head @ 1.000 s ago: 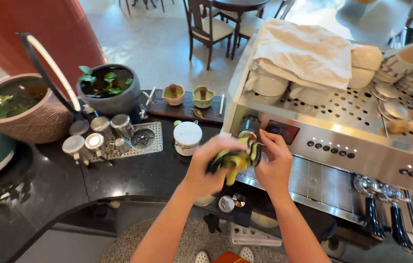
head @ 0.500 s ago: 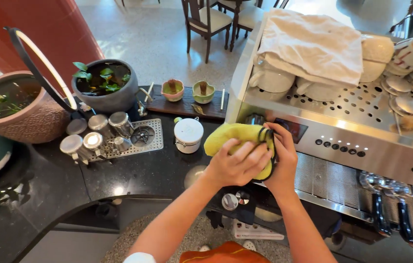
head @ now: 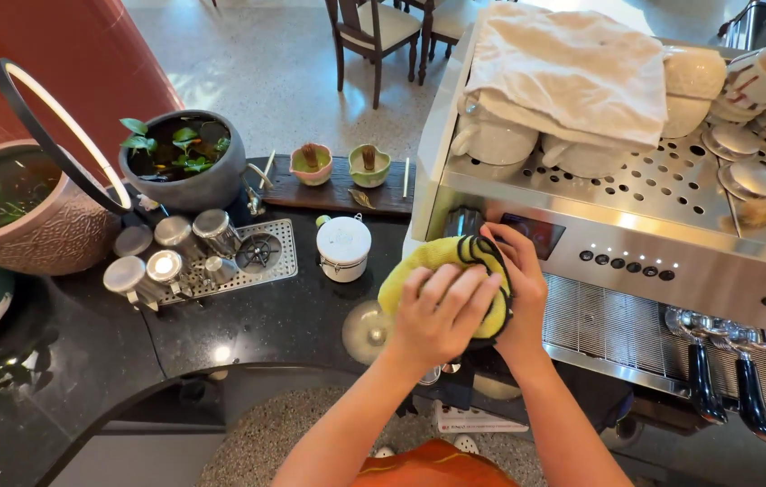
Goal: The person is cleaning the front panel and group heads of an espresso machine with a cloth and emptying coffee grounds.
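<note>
Head view shows the yellow cloth (head: 442, 261) bunched between your hands, beside the espresso machine (head: 636, 243) front. Your left hand (head: 442, 311) presses its near face, fingers spread; your right hand (head: 518, 284) cups it from the machine side.

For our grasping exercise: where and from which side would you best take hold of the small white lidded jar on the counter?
Grip the white jar around its round body, coming from above and the left. Its lid is flat and wide; both hands and the yellow cloth crowd its right.
</note>
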